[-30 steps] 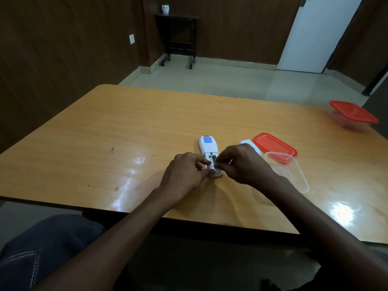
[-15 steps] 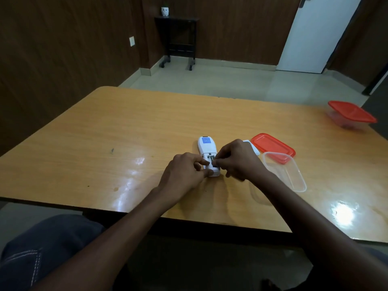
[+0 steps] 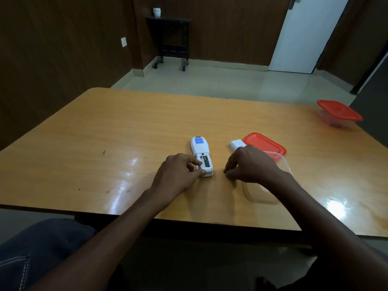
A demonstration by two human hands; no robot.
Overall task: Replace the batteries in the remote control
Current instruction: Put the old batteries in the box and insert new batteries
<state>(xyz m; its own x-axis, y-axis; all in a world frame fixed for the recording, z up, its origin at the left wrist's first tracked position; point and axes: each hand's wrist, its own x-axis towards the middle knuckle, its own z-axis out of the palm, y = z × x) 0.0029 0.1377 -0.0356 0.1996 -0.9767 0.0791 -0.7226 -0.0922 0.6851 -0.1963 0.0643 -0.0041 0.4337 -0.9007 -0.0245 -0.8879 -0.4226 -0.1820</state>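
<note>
A white remote control (image 3: pixel 200 149) lies face down on the wooden table (image 3: pixel 126 133), its battery compartment (image 3: pixel 205 161) open with one battery showing inside. My left hand (image 3: pixel 178 175) pinches the remote's near end between thumb and forefinger. Just right of the remote, my right hand (image 3: pixel 249 164) is low over the table, its fingers closed on a small dark battery (image 3: pixel 225 170) of which only an end shows. The white battery cover (image 3: pixel 236 144) rests beyond my right hand.
An open clear plastic container (image 3: pixel 283 164) sits under my right wrist, its red lid (image 3: pixel 265 144) lying just behind it. A second container with a red lid (image 3: pixel 338 112) stands at the table's far right edge. The table's near edge is close to my body.
My right hand has pulled away from the battery compartment to the right, holding a battery. The compartment is now uncovered and in view. My left hand stays on the remote.
</note>
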